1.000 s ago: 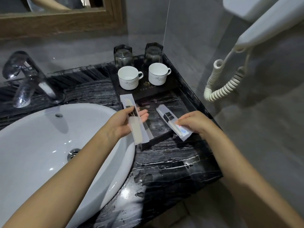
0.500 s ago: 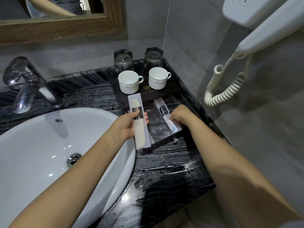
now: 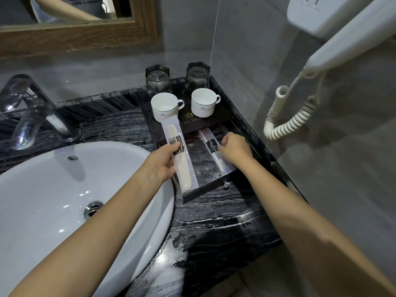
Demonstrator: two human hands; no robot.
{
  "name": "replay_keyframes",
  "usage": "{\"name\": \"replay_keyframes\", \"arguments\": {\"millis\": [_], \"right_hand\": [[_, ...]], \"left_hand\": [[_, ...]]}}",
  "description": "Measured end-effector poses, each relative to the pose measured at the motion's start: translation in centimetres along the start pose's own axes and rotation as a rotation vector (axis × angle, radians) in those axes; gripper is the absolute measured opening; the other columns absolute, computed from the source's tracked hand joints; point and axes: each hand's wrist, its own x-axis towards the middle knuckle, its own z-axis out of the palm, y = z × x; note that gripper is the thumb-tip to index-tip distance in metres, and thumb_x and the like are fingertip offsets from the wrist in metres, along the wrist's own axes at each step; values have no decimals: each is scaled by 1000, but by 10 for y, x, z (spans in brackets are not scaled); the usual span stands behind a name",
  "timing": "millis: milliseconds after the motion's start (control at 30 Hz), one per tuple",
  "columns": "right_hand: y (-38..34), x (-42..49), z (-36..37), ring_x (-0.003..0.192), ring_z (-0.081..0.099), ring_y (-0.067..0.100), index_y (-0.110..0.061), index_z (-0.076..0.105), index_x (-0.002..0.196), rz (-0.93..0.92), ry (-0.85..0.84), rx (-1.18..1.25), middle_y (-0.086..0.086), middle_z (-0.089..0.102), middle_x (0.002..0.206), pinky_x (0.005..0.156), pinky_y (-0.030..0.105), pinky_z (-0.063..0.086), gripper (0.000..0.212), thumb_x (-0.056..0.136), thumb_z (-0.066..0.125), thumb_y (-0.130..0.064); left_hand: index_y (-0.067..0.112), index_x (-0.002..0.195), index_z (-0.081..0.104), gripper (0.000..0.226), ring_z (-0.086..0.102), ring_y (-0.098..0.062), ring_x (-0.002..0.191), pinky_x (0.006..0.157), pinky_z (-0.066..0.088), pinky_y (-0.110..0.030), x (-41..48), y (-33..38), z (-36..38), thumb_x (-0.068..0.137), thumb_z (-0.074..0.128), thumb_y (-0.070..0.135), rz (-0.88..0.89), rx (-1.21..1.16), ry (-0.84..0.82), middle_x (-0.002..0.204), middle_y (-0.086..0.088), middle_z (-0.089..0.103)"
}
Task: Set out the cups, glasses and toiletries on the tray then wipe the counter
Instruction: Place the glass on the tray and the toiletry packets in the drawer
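A dark tray (image 3: 205, 190) sits on the black marble counter (image 3: 218, 228), right of the basin. Two white cups (image 3: 164, 107) (image 3: 203, 102) stand on its raised back part, with two upturned glasses (image 3: 158, 79) (image 3: 197, 76) behind them. My left hand (image 3: 161, 162) grips a clear packet holding a cream comb (image 3: 180, 155) over the tray's left edge. My right hand (image 3: 234, 148) rests fingers-down on a toothbrush packet (image 3: 211, 142) lying in the tray's lower section.
A white basin (image 3: 64, 200) fills the left, with a chrome tap (image 3: 30, 112) behind it. A wall hairdryer with a coiled cord (image 3: 287, 116) hangs at the right. A wood-framed mirror (image 3: 81, 37) is on the back wall.
My right hand carried the toothbrush packet from the tray's front edge forward and laid it inside the tray. My left hand shifted the comb packet slightly forward and more upright.
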Motion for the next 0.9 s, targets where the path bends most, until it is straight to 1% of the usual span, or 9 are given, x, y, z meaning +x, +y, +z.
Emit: {"name": "replay_keyframes", "arguments": {"millis": [100,167,267,400,500,600,700,800,900], "right_hand": [[-22,-34,-12,84,63,20,-4,66,100,-90,-237,445,5,67,87,81,35,54,34,90,57,-35],[-30,-52,-13,79,62,18,1,66,102,-98,-411,530,10,68,90,72,27,55,39,89,59,-35],[-33,-57,-9,78,58,15,2,67,96,-122,-347,523,7,63,81,74,29,53,29,85,67,-25],[-30,-55,-15,58,50,9,-3,69,83,-93,-256,597,-2,56,62,61,20,44,7,82,68,-9],[-23,-53,-31,57,52,8,-8,68,77,-68,-296,570,-1,60,64,56,19,42,4,80,70,-8],[-12,-48,-52,61,57,13,-4,70,86,24,-358,469,3,63,68,58,25,47,10,77,72,-8],[-3,-41,-58,61,58,16,5,68,95,93,-382,374,8,63,71,57,26,47,22,77,72,-6],[-6,-30,-43,65,58,23,8,66,99,118,-364,299,15,63,78,59,28,48,27,77,72,-6],[-13,-14,-15,84,64,27,6,65,102,132,-284,279,18,67,98,74,35,53,31,76,73,-9]], "left_hand": [[16,74,59,17,57,-11,66,50,54,-19,1,0,4,89,55,9,24,0,2,68,1,62],[15,74,59,16,60,-12,64,53,55,-22,0,0,9,88,56,9,24,-7,-7,74,-2,60],[13,75,60,14,65,-11,49,51,57,-24,-3,-1,15,87,57,7,23,-29,-25,66,-3,66],[10,76,60,12,66,-14,67,57,58,-24,-7,2,19,87,58,5,70,-65,-57,62,-2,69],[5,84,62,5,68,-11,65,69,59,-23,-9,6,14,87,58,8,197,-7,-49,70,-4,70],[5,121,57,36,64,-17,92,92,49,-29,0,12,-4,86,61,16,522,385,188,101,-6,67],[10,125,57,39,55,-21,116,96,39,-26,13,16,-18,87,57,17,858,1041,345,124,-6,62],[5,133,48,45,31,-31,137,111,24,-36,31,12,-24,90,53,18,872,1447,228,145,-17,41],[5,142,32,51,12,-31,144,117,10,-36,40,6,-28,96,43,24,839,1594,198,154,-17,22]]}}
